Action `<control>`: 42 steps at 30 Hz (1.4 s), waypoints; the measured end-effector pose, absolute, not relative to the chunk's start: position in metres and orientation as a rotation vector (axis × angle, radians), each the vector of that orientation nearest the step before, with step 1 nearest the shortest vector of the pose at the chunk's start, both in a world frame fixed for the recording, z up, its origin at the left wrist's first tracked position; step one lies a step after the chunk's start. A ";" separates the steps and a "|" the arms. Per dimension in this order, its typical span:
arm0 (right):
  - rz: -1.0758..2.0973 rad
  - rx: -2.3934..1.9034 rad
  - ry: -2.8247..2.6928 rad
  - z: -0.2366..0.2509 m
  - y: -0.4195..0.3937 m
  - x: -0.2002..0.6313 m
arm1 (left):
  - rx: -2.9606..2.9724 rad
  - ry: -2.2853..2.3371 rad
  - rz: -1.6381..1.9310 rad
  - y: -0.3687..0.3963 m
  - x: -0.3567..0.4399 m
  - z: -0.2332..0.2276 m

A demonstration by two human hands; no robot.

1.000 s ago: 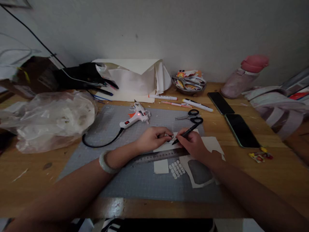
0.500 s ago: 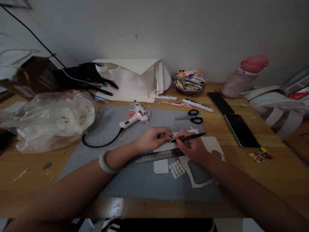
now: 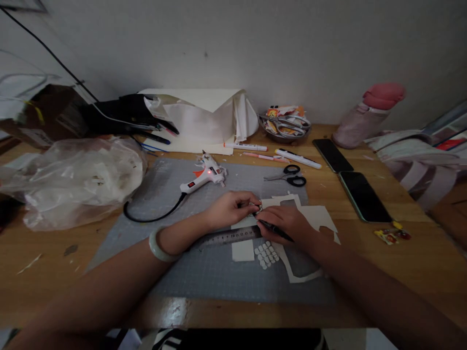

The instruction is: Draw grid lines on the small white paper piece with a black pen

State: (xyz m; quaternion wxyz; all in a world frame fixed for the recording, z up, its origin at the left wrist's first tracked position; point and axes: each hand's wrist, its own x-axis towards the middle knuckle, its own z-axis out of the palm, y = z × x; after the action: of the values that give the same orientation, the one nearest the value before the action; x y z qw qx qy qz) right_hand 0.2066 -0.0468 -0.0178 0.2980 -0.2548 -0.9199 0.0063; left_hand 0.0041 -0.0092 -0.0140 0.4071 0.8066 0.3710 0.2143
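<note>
My left hand (image 3: 231, 210) is closed in a pinch over the cutting mat (image 3: 175, 282), its fingertips on a small whitish piece (image 3: 259, 206) that they mostly cover. Up against those fingertips is my right hand (image 3: 292, 221). It has a slim black pen-like tool (image 3: 276, 230) tucked in its fingers, one end pointing down to the right; whether it is a pen or a craft knife I cannot tell. Below the hands lie a steel ruler (image 3: 233, 236), a white card square (image 3: 242, 251) and several small rounded white pieces (image 3: 266, 254). Cut card sheets (image 3: 316, 218) extend beside and under my right hand.
A white glue gun (image 3: 204, 177) with a red light lies on the mat, its cord curving left. Scissors (image 3: 292, 175) and markers (image 3: 299, 159) are beyond the hands. Two phones (image 3: 366, 197) and a pink-capped bottle (image 3: 365, 119) stand right; a plastic bag (image 3: 83, 180) sits left.
My right hand has turned and come closer to the left fingertips. The black tool has swung from pointing up-right to pointing down-right. My left hand stays nearly in place.
</note>
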 end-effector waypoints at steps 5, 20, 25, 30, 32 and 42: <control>-0.113 -0.670 -2.506 -0.021 -0.049 0.206 | 1.886 0.862 0.567 -0.008 0.004 -0.016; 0.023 -0.666 -2.498 -0.020 -0.048 0.207 | 1.866 0.861 0.560 -0.009 0.005 -0.013; 0.047 -0.671 -2.448 -0.019 -0.048 0.205 | 1.892 0.887 0.534 -0.009 0.004 -0.013; 0.166 -0.725 -2.457 -0.017 -0.048 0.208 | 1.907 0.908 0.501 -0.009 0.004 -0.013; 0.227 -0.758 -2.458 -0.016 -0.048 0.209 | 1.905 0.907 0.501 -0.009 0.004 -0.011; 0.566 -1.027 -2.103 -0.019 -0.045 0.208 | 1.886 0.895 0.532 -0.010 0.004 -0.010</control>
State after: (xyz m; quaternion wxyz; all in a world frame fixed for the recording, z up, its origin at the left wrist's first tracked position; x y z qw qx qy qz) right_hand 0.2083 -0.0445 -0.0188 0.3588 -0.3983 -0.8151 0.2193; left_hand 0.0044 -0.0098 -0.0098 0.4739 0.7709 0.3658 0.2175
